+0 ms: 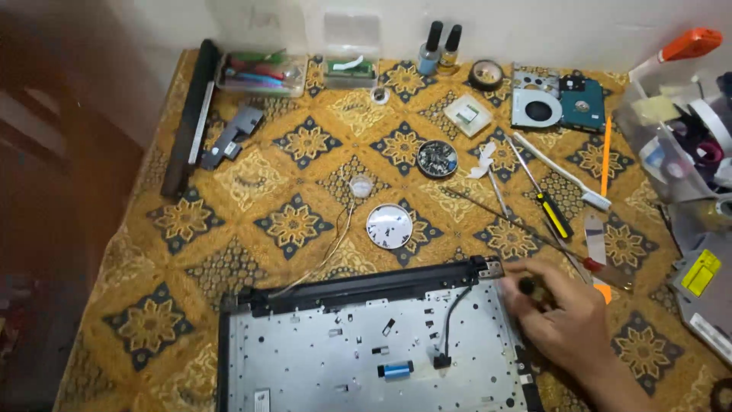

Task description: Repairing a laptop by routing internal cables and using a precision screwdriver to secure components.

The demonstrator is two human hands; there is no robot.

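Nearest the head camera, at six o'clock, lies an opened laptop chassis [366,351], a flat grey metal plate dotted with small holes and framed in black plastic, with a thin black cable [450,320] curling across it and a small blue part [396,370] near its lower middle. At its four o'clock corner the person's right hand [568,320] rests, fingers curled and pinching the dark handle of a screwdriver [528,286] beside the silver hinge [489,267]. The left hand is out of sight.

Under everything, the surface [229,191] is covered by a woven gold cloth with dark floral diamonds. Toward twelve o'clock from the chassis sits a round white dish [389,226], and beyond it a round dark dish [437,159] of tiny metal bits. At two o'clock lie a yellow-and-black screwdriver [553,214], a white toothbrush [564,174], a grey cooling fan [537,109] and a green-backed hard drive [583,107]. At eleven o'clock a long black bar [191,118] lies along the edge.
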